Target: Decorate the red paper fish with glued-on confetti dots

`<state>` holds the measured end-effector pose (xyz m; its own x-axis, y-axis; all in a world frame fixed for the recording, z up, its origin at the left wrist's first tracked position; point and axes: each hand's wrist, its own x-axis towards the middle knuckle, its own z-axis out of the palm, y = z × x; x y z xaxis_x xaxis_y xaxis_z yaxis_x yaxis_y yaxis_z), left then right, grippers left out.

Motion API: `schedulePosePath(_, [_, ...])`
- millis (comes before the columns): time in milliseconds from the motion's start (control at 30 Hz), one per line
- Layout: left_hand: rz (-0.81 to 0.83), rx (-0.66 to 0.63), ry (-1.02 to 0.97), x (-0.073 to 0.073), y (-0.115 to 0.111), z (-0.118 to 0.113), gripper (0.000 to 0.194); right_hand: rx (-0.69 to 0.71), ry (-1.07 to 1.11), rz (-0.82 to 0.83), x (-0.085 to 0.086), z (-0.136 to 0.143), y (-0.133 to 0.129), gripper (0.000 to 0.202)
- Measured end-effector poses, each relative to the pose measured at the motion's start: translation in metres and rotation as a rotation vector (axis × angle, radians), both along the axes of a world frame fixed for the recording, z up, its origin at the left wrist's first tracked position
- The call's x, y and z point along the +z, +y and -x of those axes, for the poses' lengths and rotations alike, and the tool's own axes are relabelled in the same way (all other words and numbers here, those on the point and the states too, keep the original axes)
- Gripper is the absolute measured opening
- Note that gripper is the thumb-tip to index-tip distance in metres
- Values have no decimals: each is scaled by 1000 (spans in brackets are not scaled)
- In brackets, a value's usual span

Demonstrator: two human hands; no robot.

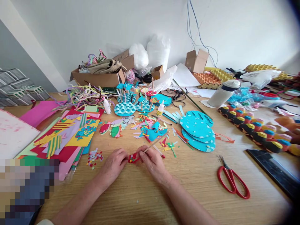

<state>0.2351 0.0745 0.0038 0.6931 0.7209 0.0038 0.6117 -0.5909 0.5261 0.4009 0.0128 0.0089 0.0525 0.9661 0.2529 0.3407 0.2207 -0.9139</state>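
Between my hands is a small red paper piece (132, 158) with colored dots on it. My left hand (114, 164) pinches its left end. A thin pale stick (155, 142) slants up out of my right hand (151, 161), whose fingers close around it beside the red piece. Whether the stick's lower end touches the paper is hidden by the fingers. A pile of tiny paper dots and triangles (95, 157) lies left of my left hand. Just right of my right hand, a thin red-tipped item (162, 155) is partly hidden.
Red-handled scissors (233, 182) and a black tablet-like slab (269, 170) lie at right. Blue discs (198, 131), paper scraps (152, 128) and glue bottles (160, 108) stand or lie beyond my hands. Paper fish cut-outs (56, 143) rest on colored sheets at left.
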Motion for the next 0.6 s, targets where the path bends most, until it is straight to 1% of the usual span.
schedulePosePath(67, [-6,-1,0,0,0,0,13,-13,-13,-19,0,-1,0,21])
schedulePosePath(333, [-24,-2,-30,-3,0,2,12,45,-82,-9,-7,1,3,19])
schedulePosePath(600, [-12,16,-25,-1,-2,1,13,66,-116,0,-10,3,3,20])
